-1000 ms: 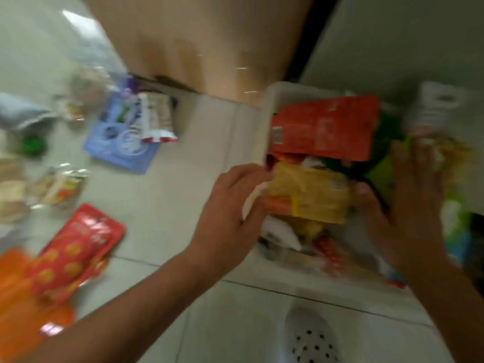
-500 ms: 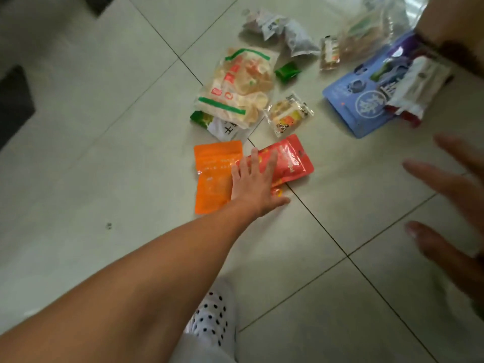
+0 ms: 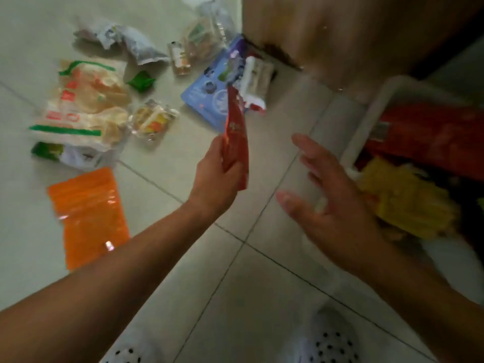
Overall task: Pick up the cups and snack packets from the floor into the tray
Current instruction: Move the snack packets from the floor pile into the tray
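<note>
One red packet (image 3: pixel 235 137) is gripped upright in the left hand (image 3: pixel 217 179), clear of the floor (image 3: pixel 162 179). The right hand (image 3: pixel 332 205) is spread open, nothing held, beside the white tray (image 3: pixel 366 127). An orange packet (image 3: pixel 89 216) is left lying flat.

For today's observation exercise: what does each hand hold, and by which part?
The left hand grips a red snack packet by its lower end, off the floor. The right hand is open, holding nothing.
</note>
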